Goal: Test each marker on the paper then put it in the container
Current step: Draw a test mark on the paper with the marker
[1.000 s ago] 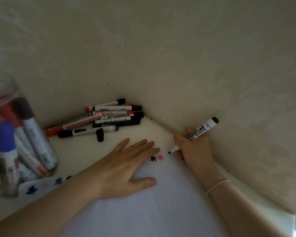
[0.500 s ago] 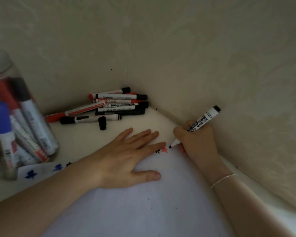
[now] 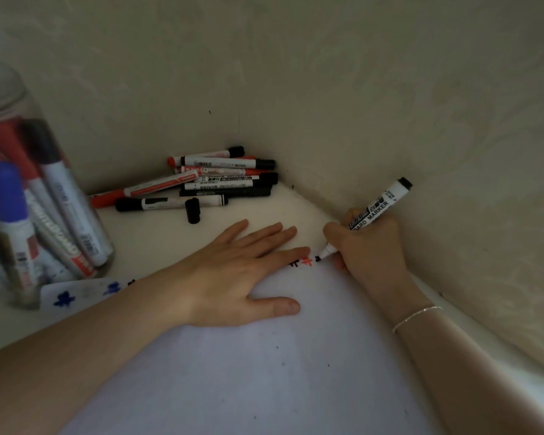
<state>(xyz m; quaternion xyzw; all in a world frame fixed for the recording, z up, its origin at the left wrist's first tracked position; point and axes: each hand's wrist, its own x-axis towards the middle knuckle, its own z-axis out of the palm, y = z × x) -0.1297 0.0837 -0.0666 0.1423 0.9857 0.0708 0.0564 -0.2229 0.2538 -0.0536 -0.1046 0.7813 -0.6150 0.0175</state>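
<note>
1. Near the wall corner, the right hand [image 3: 371, 249] grips a whiteboard marker [image 3: 379, 205], its fingers curled round the barrel; the white barrel carries black print reading "BOARD MARKER" and ends in a black butt that tilts up toward the right wall.
2. Its black tip touches the paper [image 3: 264, 372] at a small black mark [image 3: 319, 258], just right of a red mark [image 3: 307, 262] and another black one partly hidden by a fingertip.
3. The left hand [image 3: 239, 274] lies flat on the paper, fingers straight and slightly spread, thumb out to the side, holding nothing.
4. A pile of markers [image 3: 220, 180] lies against the back wall, red and black ones mixed, most of them capped; a loose black cap [image 3: 193, 210] stands just in front of the pile.
5. At the left, the clear container [image 3: 29, 196] stands on the bench [image 3: 157, 233] and holds several markers upright or leaning, with blue, red and black caps visible.
6. Blue marks [image 3: 64, 299] show on the paper's left corner, close to the container's base.
7. The bench is pale and fits into a corner of two cream textured walls [image 3: 327, 73]; lighting is dim.
8. The paper's far edge runs under both hands, with bare bench between it and the pile; the right hand sits close to the right wall.
9. A thin bracelet [image 3: 416, 317] circles the right wrist.
</note>
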